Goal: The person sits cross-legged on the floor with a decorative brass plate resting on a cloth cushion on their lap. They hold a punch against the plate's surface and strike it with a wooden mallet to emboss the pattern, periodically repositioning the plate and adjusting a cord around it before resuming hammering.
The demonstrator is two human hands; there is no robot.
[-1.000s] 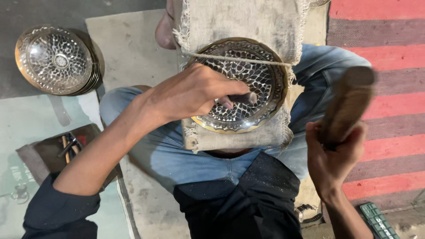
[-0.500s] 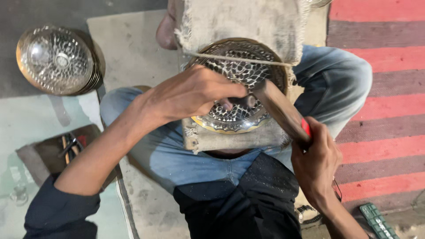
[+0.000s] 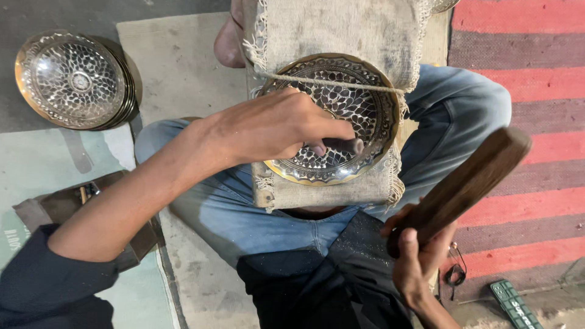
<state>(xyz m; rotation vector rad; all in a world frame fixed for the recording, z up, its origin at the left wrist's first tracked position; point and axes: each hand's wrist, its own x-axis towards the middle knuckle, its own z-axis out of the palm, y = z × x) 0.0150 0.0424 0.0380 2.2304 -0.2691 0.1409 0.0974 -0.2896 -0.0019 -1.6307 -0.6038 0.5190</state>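
Left hand (image 3: 274, 125) pinches a punch (image 3: 341, 145) on the embossed brass plate (image 3: 332, 116), burlap pad (image 3: 341, 36) on lap; right hand (image 3: 414, 256) grips raised wooden mallet (image 3: 466, 180); off-line blow likely hits fingers or skids the punch

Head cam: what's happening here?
A seated person works a patterned metal plate that rests on a burlap cloth over their lap. The left hand presses a small dark punch against the plate's surface. The right hand holds a wooden mallet raised, clear of the punch. A stack of similar plates sits on the floor to the left.
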